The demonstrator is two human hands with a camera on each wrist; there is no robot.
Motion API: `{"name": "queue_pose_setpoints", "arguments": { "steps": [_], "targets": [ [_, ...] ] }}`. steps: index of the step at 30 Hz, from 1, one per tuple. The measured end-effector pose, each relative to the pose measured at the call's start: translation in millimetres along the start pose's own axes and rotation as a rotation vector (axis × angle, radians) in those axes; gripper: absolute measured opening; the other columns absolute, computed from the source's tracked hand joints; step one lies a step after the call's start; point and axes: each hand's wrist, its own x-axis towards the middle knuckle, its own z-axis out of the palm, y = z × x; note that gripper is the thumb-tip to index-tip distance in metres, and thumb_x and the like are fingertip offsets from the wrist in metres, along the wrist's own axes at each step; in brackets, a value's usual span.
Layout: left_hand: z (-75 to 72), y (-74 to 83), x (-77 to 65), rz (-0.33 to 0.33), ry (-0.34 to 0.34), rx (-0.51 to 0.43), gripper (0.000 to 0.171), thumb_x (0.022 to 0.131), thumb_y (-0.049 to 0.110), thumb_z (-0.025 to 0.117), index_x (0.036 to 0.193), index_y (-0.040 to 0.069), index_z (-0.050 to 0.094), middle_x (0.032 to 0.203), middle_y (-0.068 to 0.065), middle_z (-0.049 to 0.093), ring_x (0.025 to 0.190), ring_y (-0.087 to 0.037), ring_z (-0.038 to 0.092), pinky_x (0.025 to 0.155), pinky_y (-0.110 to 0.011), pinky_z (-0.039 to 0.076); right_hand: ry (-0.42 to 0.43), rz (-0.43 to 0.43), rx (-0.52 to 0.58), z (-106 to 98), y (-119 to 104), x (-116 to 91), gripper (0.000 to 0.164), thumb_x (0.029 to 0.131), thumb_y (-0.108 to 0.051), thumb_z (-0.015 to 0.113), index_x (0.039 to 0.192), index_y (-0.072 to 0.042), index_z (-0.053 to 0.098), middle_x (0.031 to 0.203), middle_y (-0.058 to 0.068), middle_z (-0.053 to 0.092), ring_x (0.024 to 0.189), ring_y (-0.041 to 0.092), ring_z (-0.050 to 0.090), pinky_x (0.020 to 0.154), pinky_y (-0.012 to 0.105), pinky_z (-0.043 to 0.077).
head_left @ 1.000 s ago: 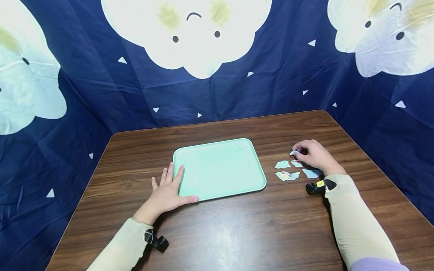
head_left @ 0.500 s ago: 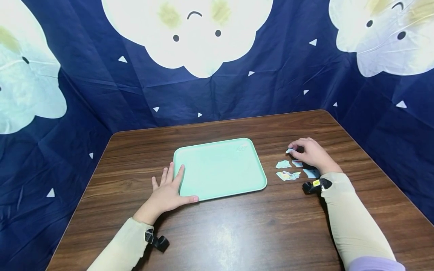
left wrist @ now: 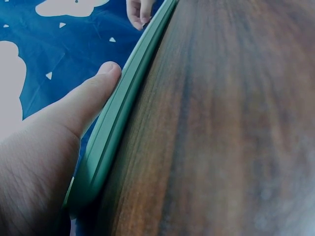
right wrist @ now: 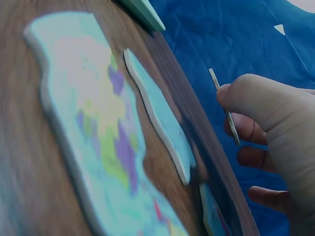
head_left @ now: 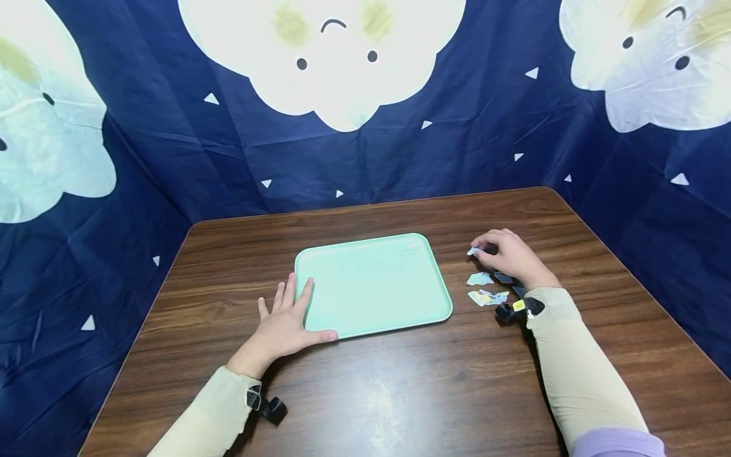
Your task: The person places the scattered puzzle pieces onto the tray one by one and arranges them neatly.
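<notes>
In the head view my left hand (head_left: 282,329) lies with spread fingers over the near-left corner of a mint-green tray (head_left: 374,285). Its thumb touches the tray's rim in the left wrist view. My right hand (head_left: 510,255), right of the tray, pinches a thin flat puzzle piece (right wrist: 213,77) between thumb and fingertips, raised above the table. Below that hand lie a multicoloured puzzle piece (head_left: 488,298) and a pale blue piece (head_left: 480,278). Two more pieces, one of them this shaded piece (head_left: 502,278), are partly hidden by the right hand and wrist.
All of this is on a brown wood-grain table (head_left: 365,381). A dark blue curtain (head_left: 308,158) with white cloud shapes hangs behind and at both sides. Black cameras are strapped to both wrists, one being the left wrist camera (head_left: 275,410).
My right hand has moved left towards the tray, slightly away from me, carrying the pinched puzzle piece. The left hand keeps its place at the tray corner.
</notes>
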Motion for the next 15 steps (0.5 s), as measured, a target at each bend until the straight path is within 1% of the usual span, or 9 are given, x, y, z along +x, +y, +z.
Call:
{"name": "queue_pose_setpoints", "arguments": {
  "steps": [5,10,15],
  "targets": [
    [-2.7,2.9,-1.2,-0.004,0.001,0.002,0.135,0.065,0.097,0.053,0.165,0.017,0.008,0.167,-0.022,-0.011,0.152,-0.047,-0.004,0.107,-0.080,-0.007,0.014,-0.016,0.015,4,-7,5,0.016,0.096,-0.018,0.068,0.108,-0.010,0.074,0.102,0.009,0.069,0.107,0.033,0.055,0.093,0.051,0.043],
    [-3.7,3.6,-1.7,-0.006,0.000,0.000,0.135,0.065,0.096,0.054,0.165,0.016,0.008,0.167,-0.022,-0.010,0.152,-0.047,-0.004,0.107,-0.080,-0.007,0.030,-0.049,0.027,7,-15,11,0.014,0.095,-0.015,0.070,0.106,-0.008,0.074,0.099,0.009,0.070,0.104,0.033,0.056,0.092,0.050,0.043],
    [-2.9,3.0,-1.1,-0.005,0.001,0.001,0.135,0.065,0.097,0.053,0.165,0.016,0.009,0.167,-0.022,-0.010,0.152,-0.047,-0.004,0.107,-0.080,-0.007,0.007,-0.051,0.039,10,-23,16,0.016,0.096,-0.016,0.070,0.108,-0.008,0.074,0.101,0.010,0.069,0.103,0.031,0.056,0.090,0.049,0.044]
  ]
}}
